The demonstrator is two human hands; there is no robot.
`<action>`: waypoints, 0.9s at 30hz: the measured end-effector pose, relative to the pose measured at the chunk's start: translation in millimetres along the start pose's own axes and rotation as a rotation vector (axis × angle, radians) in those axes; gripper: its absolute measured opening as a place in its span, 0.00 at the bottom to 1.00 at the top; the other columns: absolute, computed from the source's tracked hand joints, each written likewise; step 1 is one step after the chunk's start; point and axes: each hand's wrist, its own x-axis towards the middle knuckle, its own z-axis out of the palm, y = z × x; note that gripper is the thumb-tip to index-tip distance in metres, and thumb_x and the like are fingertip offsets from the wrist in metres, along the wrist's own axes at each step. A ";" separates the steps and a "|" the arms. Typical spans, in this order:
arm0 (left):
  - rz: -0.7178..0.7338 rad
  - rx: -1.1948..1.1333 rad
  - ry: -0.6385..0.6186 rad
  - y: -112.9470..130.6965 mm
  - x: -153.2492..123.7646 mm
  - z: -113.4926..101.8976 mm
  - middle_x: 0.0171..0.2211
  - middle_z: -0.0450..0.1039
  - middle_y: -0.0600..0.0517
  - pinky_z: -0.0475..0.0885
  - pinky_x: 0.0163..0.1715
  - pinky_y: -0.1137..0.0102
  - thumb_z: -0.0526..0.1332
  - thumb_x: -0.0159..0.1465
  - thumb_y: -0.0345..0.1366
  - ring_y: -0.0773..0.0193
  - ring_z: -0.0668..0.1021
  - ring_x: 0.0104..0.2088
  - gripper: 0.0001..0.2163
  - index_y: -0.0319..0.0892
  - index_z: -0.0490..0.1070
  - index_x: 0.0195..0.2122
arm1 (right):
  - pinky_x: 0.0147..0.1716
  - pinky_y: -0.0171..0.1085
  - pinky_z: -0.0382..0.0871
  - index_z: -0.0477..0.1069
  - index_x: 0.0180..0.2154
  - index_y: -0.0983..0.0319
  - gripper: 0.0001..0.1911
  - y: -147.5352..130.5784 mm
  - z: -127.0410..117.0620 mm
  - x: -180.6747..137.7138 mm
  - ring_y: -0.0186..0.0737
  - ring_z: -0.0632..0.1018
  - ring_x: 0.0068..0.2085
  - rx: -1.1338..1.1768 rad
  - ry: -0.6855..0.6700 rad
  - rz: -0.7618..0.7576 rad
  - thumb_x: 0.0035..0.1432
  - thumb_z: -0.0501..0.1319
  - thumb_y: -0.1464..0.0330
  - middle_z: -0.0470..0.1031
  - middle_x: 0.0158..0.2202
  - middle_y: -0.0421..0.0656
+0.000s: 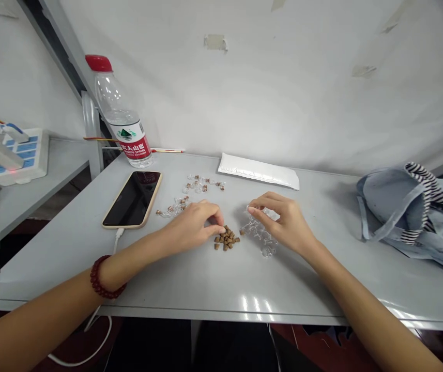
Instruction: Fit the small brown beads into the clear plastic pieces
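A small heap of brown pellets (227, 239) lies on the grey table (213, 281). My left hand (195, 223) rests just left of the heap, fingers curled and fingertips pinched at its edge; what they hold is too small to see. My right hand (285, 221) is closed in a pinch on a clear plastic piece (251, 209) above a pile of clear plastic capsules (259, 235). More capsules with brown filling (190, 194) lie scattered behind my left hand.
A phone (133, 199) on a white cable lies at the left, a water bottle (122, 116) behind it. A white padded pouch (258, 171) sits by the wall. A denim bag with striped cloth (418, 212) fills the right. A power strip (15, 155) rests on the side table.
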 end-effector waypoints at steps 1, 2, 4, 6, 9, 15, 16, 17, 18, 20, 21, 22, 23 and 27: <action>-0.020 0.018 0.028 -0.4 0.6 -3.0 0.33 0.75 0.51 0.68 0.40 0.65 0.61 0.59 0.36 0.60 0.75 0.37 0.05 0.42 0.71 0.29 | 0.33 0.39 0.66 0.76 0.34 0.62 0.09 1.8 0.2 0.1 0.39 0.74 0.34 -0.031 -0.025 -0.022 0.60 0.58 0.67 0.76 0.33 0.45; -0.044 0.043 0.064 -1.3 1.2 -7.3 0.33 0.75 0.51 0.68 0.39 0.65 0.61 0.59 0.38 0.60 0.75 0.37 0.06 0.42 0.71 0.29 | 0.34 0.40 0.66 0.76 0.35 0.62 0.09 4.1 0.0 0.3 0.39 0.74 0.34 -0.067 -0.051 -0.046 0.60 0.57 0.68 0.76 0.33 0.45; -0.073 0.109 0.144 -5.6 3.0 -18.3 0.32 0.75 0.52 0.69 0.37 0.66 0.60 0.60 0.39 0.60 0.74 0.35 0.06 0.43 0.71 0.29 | 0.36 0.41 0.65 0.76 0.36 0.63 0.08 9.2 -1.7 0.9 0.40 0.74 0.34 -0.147 -0.114 -0.084 0.60 0.57 0.70 0.75 0.32 0.45; -0.095 0.205 0.209 -13.3 5.2 -29.1 0.32 0.76 0.51 0.69 0.37 0.65 0.58 0.61 0.37 0.59 0.74 0.35 0.06 0.43 0.71 0.30 | 0.36 0.42 0.64 0.75 0.35 0.63 0.08 13.2 -4.4 1.6 0.40 0.73 0.34 -0.207 -0.176 -0.099 0.60 0.57 0.70 0.75 0.31 0.44; -0.086 0.383 0.280 -28.4 8.2 -37.4 0.37 0.76 0.48 0.68 0.43 0.62 0.56 0.62 0.35 0.55 0.73 0.41 0.07 0.40 0.72 0.36 | 0.34 0.40 0.64 0.74 0.34 0.62 0.07 13.6 -8.6 2.7 0.39 0.73 0.33 -0.188 -0.221 -0.072 0.60 0.57 0.70 0.74 0.30 0.44; 0.062 0.598 0.284 -38.9 10.9 -24.0 0.47 0.72 0.44 0.64 0.50 0.57 0.54 0.64 0.32 0.51 0.67 0.46 0.14 0.36 0.70 0.50 | 0.30 0.36 0.63 0.74 0.32 0.62 0.09 1.1 -13.6 0.4 0.36 0.71 0.29 -0.120 -0.373 -0.002 0.60 0.55 0.70 0.73 0.28 0.41; 0.072 0.613 0.291 -37.5 11.6 -20.9 0.48 0.71 0.44 0.64 0.50 0.57 0.54 0.65 0.32 0.52 0.67 0.46 0.14 0.36 0.70 0.50 | 0.30 0.36 0.63 0.74 0.32 0.62 0.10 -0.4 -14.0 -0.2 0.36 0.71 0.29 -0.130 -0.399 -0.001 0.61 0.55 0.71 0.73 0.28 0.42; 0.080 0.624 0.293 -36.1 12.5 -18.2 0.48 0.71 0.44 0.64 0.50 0.58 0.54 0.65 0.32 0.52 0.66 0.46 0.14 0.37 0.70 0.50 | 0.31 0.37 0.63 0.73 0.31 0.62 0.10 -1.3 -14.2 -0.6 0.36 0.71 0.29 -0.147 -0.416 -0.003 0.61 0.54 0.71 0.73 0.28 0.42; 0.088 0.635 0.290 -35.0 13.5 -16.0 0.49 0.70 0.44 0.65 0.50 0.58 0.54 0.65 0.32 0.52 0.66 0.46 0.14 0.37 0.70 0.50 | 0.32 0.37 0.63 0.73 0.31 0.62 0.09 -1.6 -14.4 -1.0 0.37 0.71 0.30 -0.168 -0.420 -0.010 0.61 0.54 0.71 0.73 0.29 0.42; 0.099 0.654 0.267 -34.3 15.9 -12.5 0.48 0.70 0.44 0.66 0.48 0.59 0.53 0.66 0.32 0.52 0.66 0.46 0.14 0.38 0.71 0.50 | 0.35 0.39 0.64 0.72 0.31 0.62 0.08 -0.6 -14.5 -1.2 0.38 0.71 0.32 -0.216 -0.415 -0.028 0.60 0.55 0.71 0.73 0.30 0.43; 0.099 0.665 0.256 -34.4 17.0 -11.2 0.48 0.71 0.44 0.66 0.47 0.59 0.53 0.66 0.32 0.52 0.66 0.46 0.13 0.38 0.71 0.49 | 0.36 0.40 0.64 0.72 0.32 0.62 0.07 0.3 -14.1 -1.3 0.39 0.71 0.34 -0.239 -0.411 -0.036 0.60 0.56 0.71 0.73 0.31 0.43; 0.094 0.677 0.247 -34.7 17.9 -9.9 0.46 0.72 0.43 0.66 0.46 0.59 0.53 0.66 0.32 0.52 0.66 0.46 0.13 0.37 0.72 0.47 | 0.37 0.41 0.63 0.72 0.32 0.62 0.06 1.2 -13.4 -1.3 0.40 0.71 0.34 -0.258 -0.404 -0.039 0.60 0.56 0.70 0.73 0.32 0.44; 0.087 0.689 0.240 -34.9 18.6 -8.6 0.44 0.73 0.43 0.66 0.45 0.58 0.53 0.66 0.32 0.51 0.67 0.45 0.12 0.37 0.73 0.46 | 0.37 0.41 0.64 0.71 0.33 0.62 0.06 1.9 -12.1 -1.4 0.41 0.71 0.35 -0.273 -0.392 -0.039 0.60 0.57 0.69 0.73 0.33 0.44; 0.049 0.688 0.241 -31.9 18.7 -3.1 0.40 0.75 0.43 0.66 0.43 0.56 0.54 0.64 0.30 0.49 0.68 0.44 0.11 0.37 0.73 0.44 | 0.38 0.43 0.64 0.71 0.37 0.64 0.07 0.0 -1.0 -3.6 0.44 0.71 0.37 -0.302 -0.286 -0.059 0.60 0.59 0.67 0.74 0.34 0.47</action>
